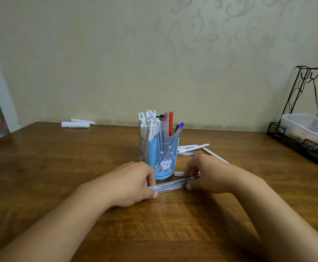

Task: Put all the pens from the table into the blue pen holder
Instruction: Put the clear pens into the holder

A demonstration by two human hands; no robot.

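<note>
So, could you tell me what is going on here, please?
A person is gathering pens into the blue holder, which is already nearly full. Both hands, left and right, grip a clear pen at its ends, low over the table in front of the holder. Several loose pens lie behind it.

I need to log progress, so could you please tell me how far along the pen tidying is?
Many pens already stand in the blue pen holder. Both hands, left and right, grip clear pens in front of it. Several loose pens still lie on the table behind.
</note>
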